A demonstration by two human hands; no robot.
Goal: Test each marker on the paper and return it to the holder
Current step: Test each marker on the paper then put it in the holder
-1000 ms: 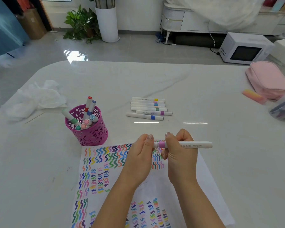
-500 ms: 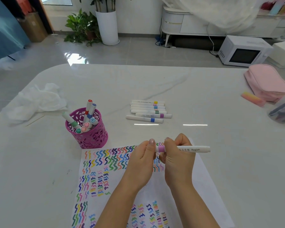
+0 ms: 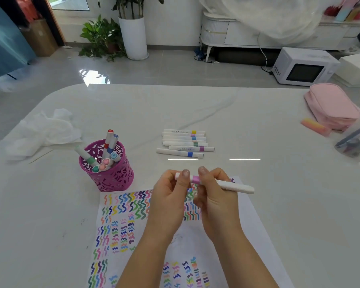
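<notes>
While the left hand (image 3: 170, 196) pinches the cap end of a white marker (image 3: 229, 185) between thumb and fingertips, the right hand (image 3: 216, 201) curls round its barrel just beside the pink band. The marker lies level above the far edge of the paper (image 3: 252, 223). Whether the cap is coming off or going on cannot be told. The paper, a thin white sheet, is crowded with short zigzag strokes in many colours, so much of the testing looks done. Several other markers (image 3: 110, 140) stand tilted in the holder (image 3: 112, 179), a round magenta cup with cut-out walls, just left of the hands. A row of capped markers (image 3: 185, 143) lies farther off on the glossy marbled table (image 3: 268, 125), probably yet to be tested.
</notes>
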